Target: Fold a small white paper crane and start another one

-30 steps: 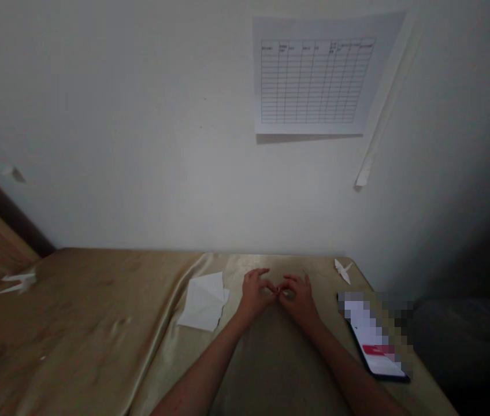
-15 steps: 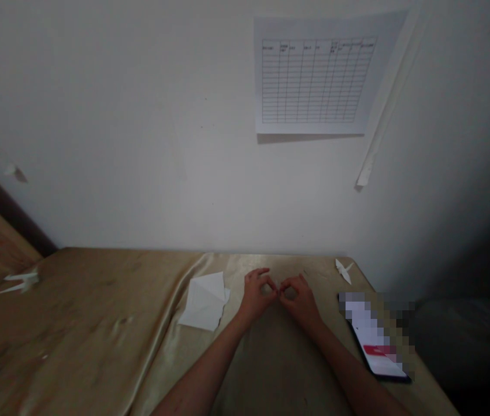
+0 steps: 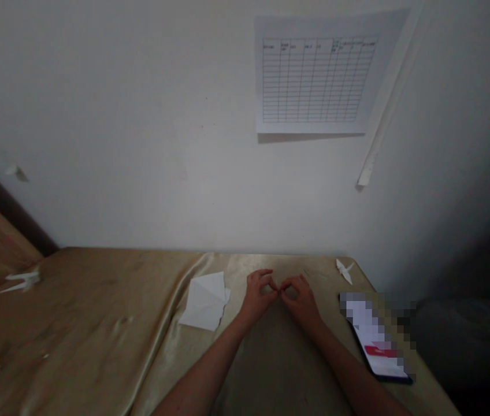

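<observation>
My left hand [image 3: 257,294] and my right hand [image 3: 299,296] rest side by side on the tan cloth-covered table [image 3: 97,323], fingertips meeting between them. Both hands are curled into a pinch at that meeting point. Whatever they pinch is too small and dim to make out. A stack of folded white paper sheets [image 3: 204,300] lies just left of my left hand.
A small white paper crane [image 3: 344,270] sits near the table's far right corner. A phone [image 3: 377,341] with a lit screen lies at the right edge. More white paper figures [image 3: 22,280] lie at the far left. A printed grid sheet [image 3: 316,75] hangs on the wall.
The fingers of both hands have curled tighter, and the two hands have edged slightly to the right. Nothing else on the table has moved.
</observation>
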Available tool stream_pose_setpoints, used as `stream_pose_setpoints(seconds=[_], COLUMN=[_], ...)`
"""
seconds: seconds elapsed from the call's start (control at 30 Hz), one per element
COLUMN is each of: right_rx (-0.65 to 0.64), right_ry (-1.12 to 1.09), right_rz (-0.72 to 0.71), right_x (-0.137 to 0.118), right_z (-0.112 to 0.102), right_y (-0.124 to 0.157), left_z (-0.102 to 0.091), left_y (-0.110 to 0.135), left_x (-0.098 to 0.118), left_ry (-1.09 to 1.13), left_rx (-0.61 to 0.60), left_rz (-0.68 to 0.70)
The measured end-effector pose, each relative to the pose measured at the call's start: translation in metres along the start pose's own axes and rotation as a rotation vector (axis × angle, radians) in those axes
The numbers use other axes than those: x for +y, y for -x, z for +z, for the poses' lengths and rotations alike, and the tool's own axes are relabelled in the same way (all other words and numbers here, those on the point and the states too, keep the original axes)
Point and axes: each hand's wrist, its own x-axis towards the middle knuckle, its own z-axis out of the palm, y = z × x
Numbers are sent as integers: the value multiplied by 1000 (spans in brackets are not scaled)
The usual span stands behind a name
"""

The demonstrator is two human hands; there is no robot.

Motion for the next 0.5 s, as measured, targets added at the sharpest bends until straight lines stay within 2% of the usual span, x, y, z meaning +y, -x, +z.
stream_pose_setpoints(seconds=[0.3,0.5], right_rx=[4,40], right_ry=[-5,-92], right_rz=[6,49], right_x=[-6,-11], right_z=[-4,-12], right_y=[-3,-3], left_z=[3,-5], left_y=[1,0], left_x=[4,5], left_ry=[25,59], left_rx=[-18,-62], left_rz=[-4,64])
